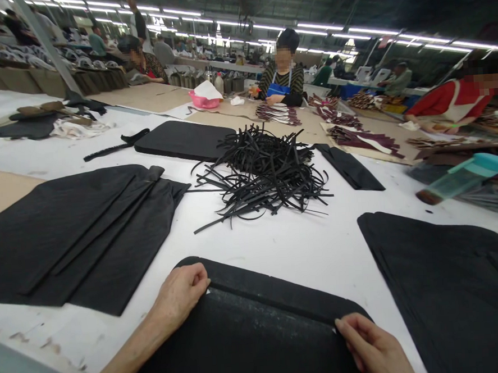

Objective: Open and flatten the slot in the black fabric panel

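Observation:
A dark rounded-corner panel (280,288) lies in front of me, and over it is a black sheet (258,343) whose far edge runs between my hands. My left hand (183,289) is closed in a pinch at the left end of that edge. At the right end, my right hand (368,342) pinches the sheet between thumb and fingers. Small white spots show beside both pinches. Beyond the panel is a tangled heap of thin black strips (269,174). The near part of the sheet runs out of view.
Folded black pieces (75,236) lie to the left, and a stack of black panels (453,286) to the right. Behind the strips is a thick black pad (182,140). A teal-lidded bottle (463,176) is at the right. Several people work across the table.

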`<state>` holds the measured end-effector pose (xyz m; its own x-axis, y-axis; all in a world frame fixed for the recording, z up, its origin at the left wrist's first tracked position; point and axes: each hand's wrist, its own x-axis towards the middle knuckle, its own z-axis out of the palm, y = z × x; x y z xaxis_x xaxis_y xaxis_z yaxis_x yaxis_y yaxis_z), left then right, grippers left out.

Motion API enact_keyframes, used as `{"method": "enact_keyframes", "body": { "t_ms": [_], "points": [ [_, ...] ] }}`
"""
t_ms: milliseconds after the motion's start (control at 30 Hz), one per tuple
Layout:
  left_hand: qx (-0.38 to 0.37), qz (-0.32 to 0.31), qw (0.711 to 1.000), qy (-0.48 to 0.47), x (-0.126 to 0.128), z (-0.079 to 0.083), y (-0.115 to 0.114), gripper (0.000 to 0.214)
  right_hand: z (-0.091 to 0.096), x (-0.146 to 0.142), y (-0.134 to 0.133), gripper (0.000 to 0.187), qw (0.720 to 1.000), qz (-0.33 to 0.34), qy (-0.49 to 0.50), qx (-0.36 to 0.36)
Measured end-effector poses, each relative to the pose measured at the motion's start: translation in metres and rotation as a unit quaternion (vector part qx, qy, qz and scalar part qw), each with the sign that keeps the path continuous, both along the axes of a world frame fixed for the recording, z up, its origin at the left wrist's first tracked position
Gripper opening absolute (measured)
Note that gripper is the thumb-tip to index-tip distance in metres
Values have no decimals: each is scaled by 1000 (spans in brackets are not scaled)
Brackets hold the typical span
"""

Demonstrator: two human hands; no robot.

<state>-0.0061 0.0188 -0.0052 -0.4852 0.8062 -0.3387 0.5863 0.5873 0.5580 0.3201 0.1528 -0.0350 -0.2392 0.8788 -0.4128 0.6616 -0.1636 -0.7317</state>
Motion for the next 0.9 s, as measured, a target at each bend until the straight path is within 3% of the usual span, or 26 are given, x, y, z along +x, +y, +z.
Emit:
{"method": "enact_keyframes", "body": {
  "t_ms": [400,567,767,900],
  "points": [
    [-43,-51,995,74,1,-5,-2,17,14,-5,-4,37,1000,7,22,2],
    [-66,-90,973,204,16,-5,-7,26,16,-8,-9,33,998,15,-36,56],
    [95,-249,915,303,20,-36,-14,47,13,-11,-8,27,996,-8,-54,68],
    [108,-242,907,329,21,-58,-26,54,15,-12,-8,24,996,-17,-58,64]
  ]
}}
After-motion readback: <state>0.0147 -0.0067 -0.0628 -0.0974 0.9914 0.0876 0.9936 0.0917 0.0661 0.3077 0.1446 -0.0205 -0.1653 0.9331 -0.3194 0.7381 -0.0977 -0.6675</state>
